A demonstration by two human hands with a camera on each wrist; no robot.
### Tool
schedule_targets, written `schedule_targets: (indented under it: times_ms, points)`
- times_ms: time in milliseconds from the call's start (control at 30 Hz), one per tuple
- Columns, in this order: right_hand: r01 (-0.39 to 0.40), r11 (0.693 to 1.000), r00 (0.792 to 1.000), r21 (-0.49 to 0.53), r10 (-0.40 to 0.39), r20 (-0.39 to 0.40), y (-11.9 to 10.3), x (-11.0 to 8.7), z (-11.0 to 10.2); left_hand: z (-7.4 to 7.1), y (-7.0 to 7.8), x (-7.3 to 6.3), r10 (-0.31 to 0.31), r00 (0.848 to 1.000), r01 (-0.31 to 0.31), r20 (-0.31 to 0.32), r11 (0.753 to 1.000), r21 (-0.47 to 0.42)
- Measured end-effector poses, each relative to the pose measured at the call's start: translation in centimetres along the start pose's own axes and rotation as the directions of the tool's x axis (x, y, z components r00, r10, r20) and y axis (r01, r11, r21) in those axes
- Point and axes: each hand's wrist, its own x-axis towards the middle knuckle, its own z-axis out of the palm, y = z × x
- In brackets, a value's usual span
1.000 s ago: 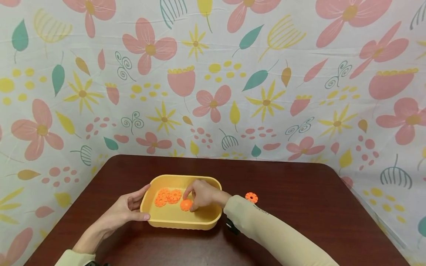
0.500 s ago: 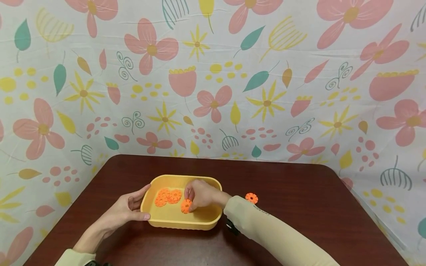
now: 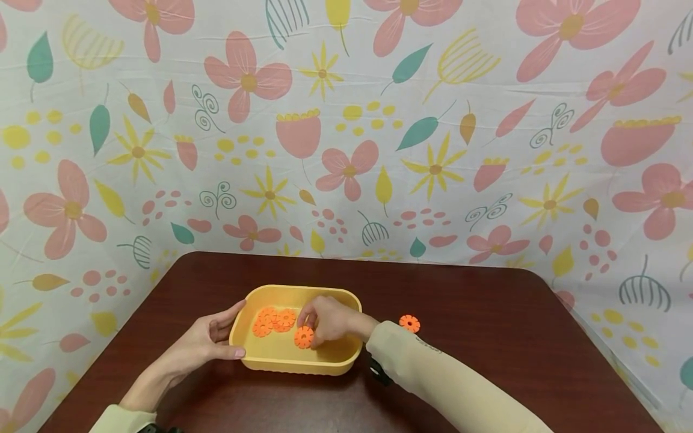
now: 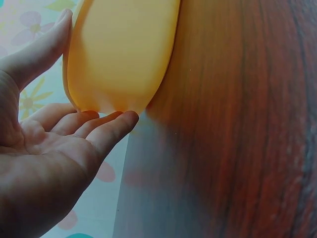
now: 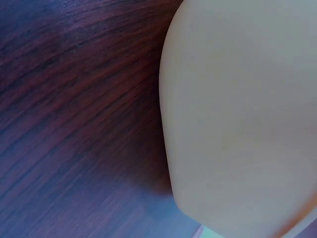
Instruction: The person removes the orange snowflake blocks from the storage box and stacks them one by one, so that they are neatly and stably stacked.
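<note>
In the head view a yellow plastic tray (image 3: 300, 365) stands on the table. My left hand (image 3: 208, 337) holds its left end, thumb at the near corner and fingers against the wall. The left wrist view shows the fingertips along the outside of the tray (image 4: 124, 49). Reaching into the tray, my right hand (image 3: 332, 319) pinches an orange notched flower-shaped disc (image 3: 304, 337) that is tilted up to face the camera. Several similar orange discs (image 3: 273, 322) lie overlapping in the tray's left half. In the right wrist view the tray's wall (image 5: 237, 109) fills the right side; the hand is hidden.
One more orange notched disc (image 3: 409, 323) lies on the dark brown table (image 3: 465, 300), just beyond the right sleeve (image 3: 433, 367). A flower-patterned cloth (image 3: 346, 120) hangs behind the table and along its sides.
The disc at my right fingertips went from lying flatter on the tray floor to tilted up in a pinch. The left hand and the tray have stayed in place.
</note>
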Motion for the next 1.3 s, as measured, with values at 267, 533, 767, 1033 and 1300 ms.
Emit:
schedule_targets:
  times_ms: [267, 533, 767, 1033, 1300]
  points:
    - [0.011, 0.999, 0.999, 0.039, -0.009, -0.037, 0.2, -0.3, -0.2, 0.2, 0.0, -0.1, -0.006, 1.000, 0.006, 0.000, 1.000, 0.001]
    - [0.037, 0.998, 0.998, 0.045, -0.034, -0.053, 0.1, -0.5, -0.5, 0.2, -0.1, -0.2, -0.009, 1.000, 0.009, -0.016, 1.000, 0.010]
    - [0.077, 0.996, 0.993, 0.035, -0.074, -0.091, 0.0, -1.1, -0.8, 0.1, -0.2, -0.2, -0.011, 1.000, 0.011, -0.007, 1.000, 0.004]
    - [0.123, 0.992, 0.986, 0.024, -0.120, -0.119, 0.4, -2.0, -1.3, 0.1, 0.0, -0.2, -0.003, 1.000, 0.003, -0.004, 1.000, 0.014]
    - [0.177, 0.984, 0.971, 0.015, -0.172, -0.169, 0.6, -3.5, -2.5, 0.1, 0.1, 0.0, 0.009, 1.000, -0.009, -0.008, 1.000, 0.020]
